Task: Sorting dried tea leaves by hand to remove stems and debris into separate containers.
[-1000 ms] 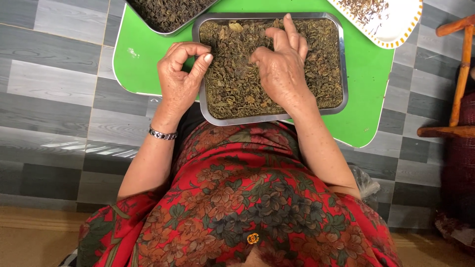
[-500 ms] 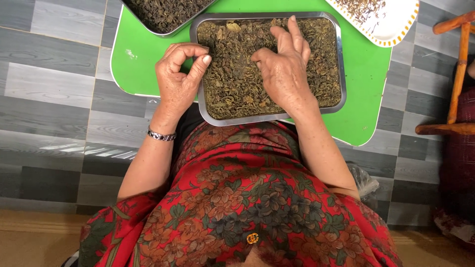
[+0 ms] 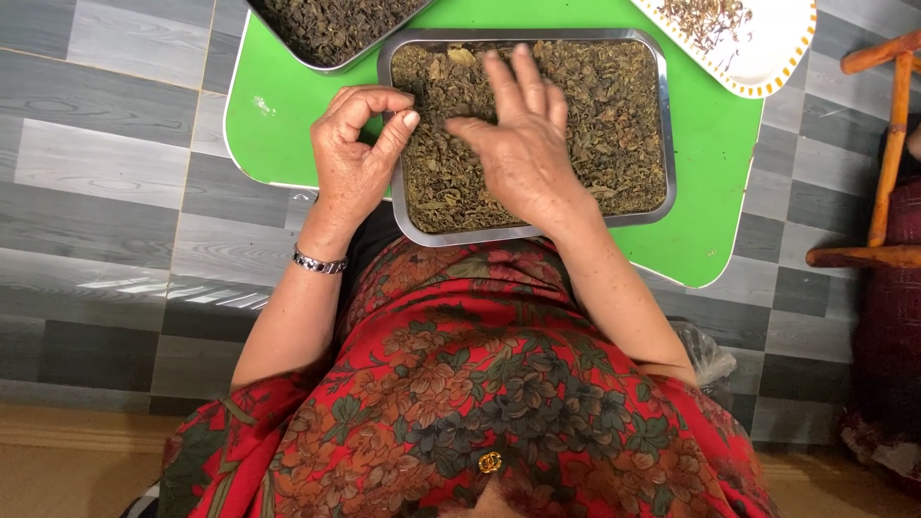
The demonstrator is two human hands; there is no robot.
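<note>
Resting flat with fingers spread, the right hand [image 3: 523, 144] lies on the dried leaves [image 3: 614, 115] in the metal tray [image 3: 667, 144] on the green table [image 3: 278, 115]. At the tray's left rim, the left hand [image 3: 355, 153] pinches thumb to forefinger; whether it grips anything cannot be told.

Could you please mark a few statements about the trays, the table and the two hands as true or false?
1. The right hand lies flat on the dried leaves in the metal tray. True.
2. The left hand rests open on the floor. False: it is pinched, thumb to forefinger, at the tray's left edge.
3. The table is green. True.
4. A bracelet is on the right wrist. False: left wrist.
</note>
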